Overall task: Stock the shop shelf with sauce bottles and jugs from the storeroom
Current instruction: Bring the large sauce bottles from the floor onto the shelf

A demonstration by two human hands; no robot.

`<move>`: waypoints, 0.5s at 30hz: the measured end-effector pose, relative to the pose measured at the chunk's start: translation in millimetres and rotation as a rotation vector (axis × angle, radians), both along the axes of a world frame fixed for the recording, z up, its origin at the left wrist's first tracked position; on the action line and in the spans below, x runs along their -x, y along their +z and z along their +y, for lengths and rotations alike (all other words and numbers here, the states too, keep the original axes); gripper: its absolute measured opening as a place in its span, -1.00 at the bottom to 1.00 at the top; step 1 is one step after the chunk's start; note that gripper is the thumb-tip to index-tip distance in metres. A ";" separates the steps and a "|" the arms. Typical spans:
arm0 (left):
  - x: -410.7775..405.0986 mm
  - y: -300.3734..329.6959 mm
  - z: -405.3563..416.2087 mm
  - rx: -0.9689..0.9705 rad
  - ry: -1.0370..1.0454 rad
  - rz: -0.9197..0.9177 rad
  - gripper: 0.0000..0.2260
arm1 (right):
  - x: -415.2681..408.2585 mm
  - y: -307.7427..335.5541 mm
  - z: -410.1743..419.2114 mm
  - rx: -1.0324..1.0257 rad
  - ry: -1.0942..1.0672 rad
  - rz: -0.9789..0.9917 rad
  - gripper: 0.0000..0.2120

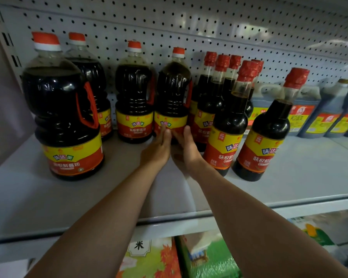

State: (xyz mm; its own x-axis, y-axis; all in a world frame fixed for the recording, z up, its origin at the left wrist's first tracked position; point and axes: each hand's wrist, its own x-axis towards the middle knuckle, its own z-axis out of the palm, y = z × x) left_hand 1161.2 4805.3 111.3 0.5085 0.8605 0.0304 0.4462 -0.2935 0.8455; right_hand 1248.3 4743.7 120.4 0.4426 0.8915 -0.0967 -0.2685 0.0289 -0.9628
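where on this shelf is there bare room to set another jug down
The front of the shelf is bare, right of the big front jug and left of the two front bottles, below both hands. More bare board lies right of those bottles. The back row is crowded: jugs, bottle cluster, blue-grey jugs.

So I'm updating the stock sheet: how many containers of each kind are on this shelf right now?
Big handled jugs with red-and-white caps: 4
Slim bottles with red foil caps: 6 visible; the back ones overlap
Squarish jugs at the far right: about 5, blurred and cut off by the frame
Total: about 15
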 end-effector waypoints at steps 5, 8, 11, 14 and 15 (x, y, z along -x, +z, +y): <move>0.6 2.6 -7.1 -0.006 0.023 0.045 -0.47 | -3.1 -8.3 5.9 0.004 0.008 0.015 -0.39; -0.1 0.3 -8.3 -0.008 0.020 0.022 -0.47 | -4.5 -12.2 7.1 -0.015 0.015 0.035 -0.38; 1.3 -2.3 -3.3 0.090 0.018 -0.055 -0.38 | -2.9 -10.9 4.3 -0.030 -0.003 0.033 -0.37; 11.3 7.4 -3.3 0.255 -0.031 -0.243 -0.23 | 8.1 -3.4 -13.5 -0.007 -0.016 -0.051 -0.27; 15.9 10.5 -7.5 0.266 -0.053 -0.256 -0.31 | 10.0 -7.2 -18.2 -0.008 -0.011 -0.075 -0.16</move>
